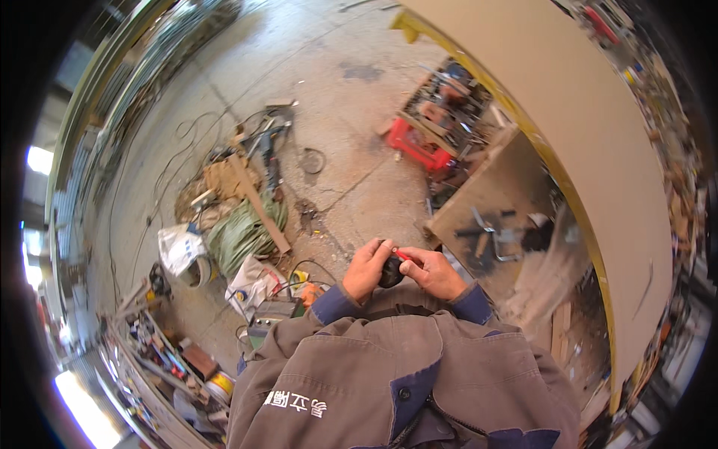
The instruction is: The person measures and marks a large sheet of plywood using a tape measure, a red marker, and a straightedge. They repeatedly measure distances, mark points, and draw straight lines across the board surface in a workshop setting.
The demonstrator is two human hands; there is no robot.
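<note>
Close in front of my body, both hands meet over a small black rounded object [390,274], whose kind I cannot make out. My left hand [363,271] is closed around its left side, thumb and fingertips at the top. My right hand [436,275] is closed too, pinching a short red stick-like piece [402,255] between thumb and fingers. The red piece points up and left toward the left fingertips. My palms and the undersides of both hands are hidden.
A long pale panel with a yellow edge [557,161] curves along the right. Beyond my hands stand a red crate [419,144] and a tool-filled box. A brown board table [479,202] holds a clamp. Left lie green cloth [243,228], a wooden strip, cables and a white bucket.
</note>
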